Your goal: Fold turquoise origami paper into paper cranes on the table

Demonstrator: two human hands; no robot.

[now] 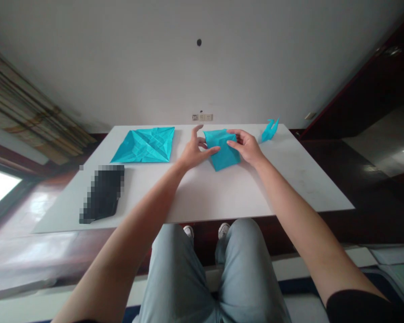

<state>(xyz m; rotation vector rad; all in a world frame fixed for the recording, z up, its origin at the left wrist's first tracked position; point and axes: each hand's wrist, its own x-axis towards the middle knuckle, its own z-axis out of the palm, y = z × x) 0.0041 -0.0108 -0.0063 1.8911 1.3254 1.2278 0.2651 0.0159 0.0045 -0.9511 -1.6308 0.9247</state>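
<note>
Left hand (pixel 192 152) and right hand (pixel 246 146) pinch folded blue paper (pixel 224 150) between them, on table (pixel 202 193).

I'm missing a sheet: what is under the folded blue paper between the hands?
Around the folded blue paper only the white table shows. The left hand and right hand cover its side edges; anything directly beneath is hidden.

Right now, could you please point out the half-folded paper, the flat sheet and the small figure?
half-folded paper (pixel 226 159), head view, lower flap.
flat sheet (pixel 144 146), head view, centre.
small figure (pixel 268 132), head view, body.
</note>
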